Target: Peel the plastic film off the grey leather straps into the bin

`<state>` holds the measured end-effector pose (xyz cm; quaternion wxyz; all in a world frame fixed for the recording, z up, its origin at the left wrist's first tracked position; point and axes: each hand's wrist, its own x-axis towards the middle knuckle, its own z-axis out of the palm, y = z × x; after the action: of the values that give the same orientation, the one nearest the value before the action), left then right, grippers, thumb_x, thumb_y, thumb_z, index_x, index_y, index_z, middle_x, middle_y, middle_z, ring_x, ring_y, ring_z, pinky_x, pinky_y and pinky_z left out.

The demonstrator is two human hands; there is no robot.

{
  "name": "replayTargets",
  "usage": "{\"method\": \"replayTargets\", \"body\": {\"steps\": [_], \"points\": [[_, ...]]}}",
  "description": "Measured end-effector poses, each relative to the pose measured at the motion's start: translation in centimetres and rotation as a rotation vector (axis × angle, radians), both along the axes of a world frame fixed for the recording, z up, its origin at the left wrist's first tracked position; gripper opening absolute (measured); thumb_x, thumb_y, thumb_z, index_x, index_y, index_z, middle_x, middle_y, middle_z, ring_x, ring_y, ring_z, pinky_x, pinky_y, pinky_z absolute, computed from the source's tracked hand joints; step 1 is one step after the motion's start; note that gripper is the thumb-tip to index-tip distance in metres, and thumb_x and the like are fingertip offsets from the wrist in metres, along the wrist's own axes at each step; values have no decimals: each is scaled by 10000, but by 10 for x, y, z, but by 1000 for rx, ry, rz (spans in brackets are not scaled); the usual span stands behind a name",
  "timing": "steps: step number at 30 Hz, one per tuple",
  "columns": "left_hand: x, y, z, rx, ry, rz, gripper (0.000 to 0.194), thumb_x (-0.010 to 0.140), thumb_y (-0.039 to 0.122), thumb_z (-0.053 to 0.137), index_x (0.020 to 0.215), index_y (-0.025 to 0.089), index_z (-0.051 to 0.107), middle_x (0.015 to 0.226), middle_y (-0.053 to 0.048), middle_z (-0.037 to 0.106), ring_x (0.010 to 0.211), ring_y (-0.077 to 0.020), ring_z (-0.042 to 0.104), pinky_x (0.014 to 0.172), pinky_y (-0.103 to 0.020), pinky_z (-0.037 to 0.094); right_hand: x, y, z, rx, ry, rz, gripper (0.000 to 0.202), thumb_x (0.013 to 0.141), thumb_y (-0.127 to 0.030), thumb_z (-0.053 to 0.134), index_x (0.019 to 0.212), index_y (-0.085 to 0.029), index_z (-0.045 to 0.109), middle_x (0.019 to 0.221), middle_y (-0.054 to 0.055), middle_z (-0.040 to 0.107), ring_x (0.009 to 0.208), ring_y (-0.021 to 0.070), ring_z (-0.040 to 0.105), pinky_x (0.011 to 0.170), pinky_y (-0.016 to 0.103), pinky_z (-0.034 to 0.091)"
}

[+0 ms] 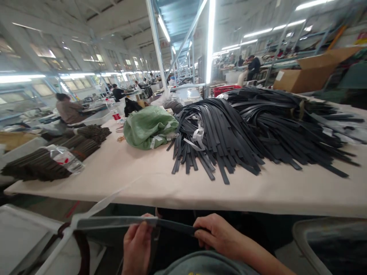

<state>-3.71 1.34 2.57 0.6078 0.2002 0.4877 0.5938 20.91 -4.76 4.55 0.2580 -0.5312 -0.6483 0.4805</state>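
Observation:
A dark flat strap (174, 226) stretches between my two hands below the table's front edge. My left hand (138, 242) pinches it where a clear plastic sleeve (111, 221) covers the strap's left part. Bare strap runs rightward from there into my right hand (216, 233), whose fingers are closed round it. At its left end the sleeve meets whitish plastic film (75, 221), and a thin strip rises from there toward the table. Beyond my hands lies a big heap of similar black straps (212, 126) on the table, some bound with white ties.
The pale-topped table (149, 187) spans the view. On it are a green cloth bundle (149, 128), a plastic bottle (67, 158) lying on bundled brown strips (37, 164), and a red spool (116, 116). A cardboard box (309, 72) stands behind right. Other people work farther off.

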Motion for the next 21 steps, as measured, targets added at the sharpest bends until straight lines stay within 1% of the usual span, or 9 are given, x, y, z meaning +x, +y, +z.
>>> {"method": "replayTargets", "body": {"steps": [1, 3, 6, 8, 12, 15, 17, 19, 21], "points": [[-11, -3, -7, -58, -49, 90, 182, 793, 42, 643, 730, 206, 692, 766, 21, 741, 710, -139, 693, 696, -242, 593, -5, 5, 0, -17, -12, 20, 205, 886, -255, 538, 808, -166, 704, 684, 9, 702, 577, 107, 605, 527, 180, 396], [-29, -11, -24, -173, -129, 188, 194, 832, 14, 587, 777, 184, 660, 758, 17, 742, 651, -121, 699, 631, -225, 600, -13, 14, 3, -27, -69, 35, 157, 843, -244, 581, 801, -174, 715, 657, 0, 704, 542, 102, 587, 508, 183, 366], [-41, -24, -50, -370, -216, 198, 177, 883, 31, 563, 783, 162, 627, 674, 5, 718, 581, -114, 690, 584, -219, 599, -19, 23, 14, 3, -210, 44, 158, 813, -247, 603, 711, -182, 705, 584, -5, 682, 509, 105, 564, 510, 202, 339], [-39, -32, -57, -433, -280, 208, 181, 908, 45, 549, 788, 158, 621, 648, -2, 708, 572, -116, 689, 586, -230, 601, -26, 28, 20, 66, -310, 54, 180, 805, -249, 599, 661, -188, 689, 561, -4, 668, 521, 114, 564, 526, 219, 328], [-17, -39, -50, -367, -345, 192, 117, 896, 50, 589, 834, 134, 642, 711, -34, 725, 610, -126, 694, 611, -257, 603, -54, 42, 14, 196, -443, 67, 185, 806, -266, 590, 656, -198, 675, 646, 21, 699, 609, 151, 600, 555, 255, 307], [-4, -29, -45, -323, -393, 153, 54, 871, 85, 648, 829, 118, 655, 720, -49, 724, 609, -131, 687, 609, -262, 594, -73, 52, 3, 191, -395, 95, 242, 872, -287, 518, 703, -195, 666, 666, 27, 703, 630, 161, 621, 576, 256, 342], [-3, -20, -45, -301, -406, 159, 46, 867, 101, 661, 822, 113, 660, 721, -53, 721, 613, -131, 685, 597, -249, 581, -71, 56, 1, 130, -303, 109, 237, 905, -321, 480, 834, -204, 673, 643, 4, 689, 566, 146, 606, 553, 246, 364], [-5, -14, -48, -283, -405, 187, 44, 866, 108, 665, 822, 113, 663, 719, -51, 719, 615, -126, 682, 589, -233, 569, -60, 57, 1, 76, -235, 112, 242, 914, -353, 467, 989, -220, 655, 626, -26, 674, 488, 133, 571, 512, 240, 370], [-3, -14, -51, -297, -412, 202, 48, 858, 121, 679, 815, 116, 659, 704, -45, 713, 605, -122, 676, 582, -227, 561, -48, 57, 3, 83, -242, 110, 251, 905, -351, 469, 1054, -235, 634, 606, -42, 657, 483, 136, 572, 514, 245, 386]]}}
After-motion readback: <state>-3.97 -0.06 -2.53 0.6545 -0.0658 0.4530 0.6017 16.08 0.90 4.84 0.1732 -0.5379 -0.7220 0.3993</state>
